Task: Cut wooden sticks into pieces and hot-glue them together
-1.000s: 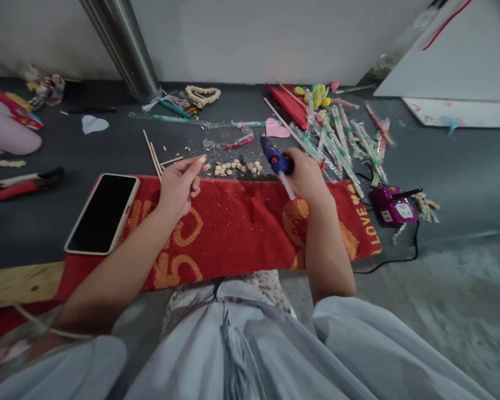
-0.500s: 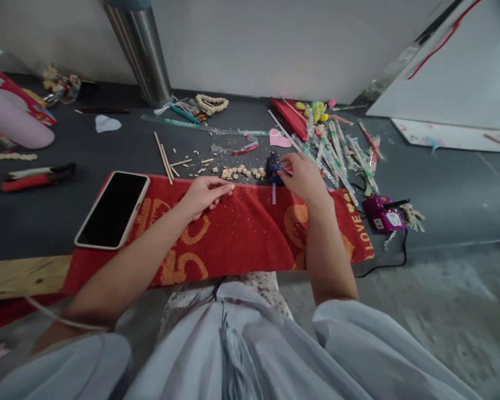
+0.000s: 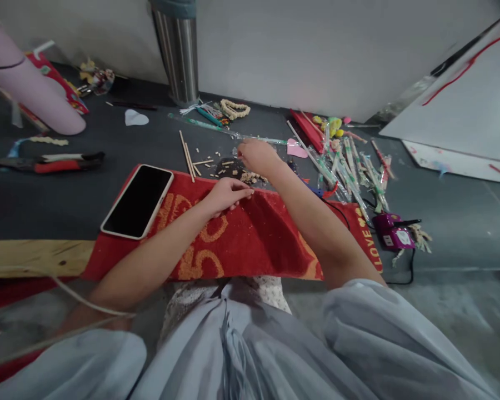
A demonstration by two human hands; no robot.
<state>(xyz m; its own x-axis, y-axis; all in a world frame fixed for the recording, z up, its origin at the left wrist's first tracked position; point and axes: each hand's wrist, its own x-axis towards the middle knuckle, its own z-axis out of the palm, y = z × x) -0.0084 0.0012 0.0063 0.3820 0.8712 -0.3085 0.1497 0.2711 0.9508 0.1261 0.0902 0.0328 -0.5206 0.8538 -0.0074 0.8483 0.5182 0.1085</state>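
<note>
Right at the towel's far edge, a small pale piece [image 3: 251, 192] sits pinched between the thumb and fingertips of the left hand [image 3: 226, 195], its fingers narrow. Just beyond lies a heap of pale crumbly bits [image 3: 254, 178] on the dark table [image 3: 141, 145]. Over the table, near those bits, hovers the right hand [image 3: 256, 155], fingers bent; whether they grip anything I cannot tell. Beside the right forearm, a blue glue gun [image 3: 316, 191] is partly hidden. Thin wooden sticks [image 3: 187, 155] lie left of the bits. Under both forearms spreads the red towel [image 3: 250, 244], a phone [image 3: 137, 201] resting on its left part. Farther right are plastic-wrapped sticks [image 3: 352, 161] and a purple box [image 3: 394, 232].
</note>
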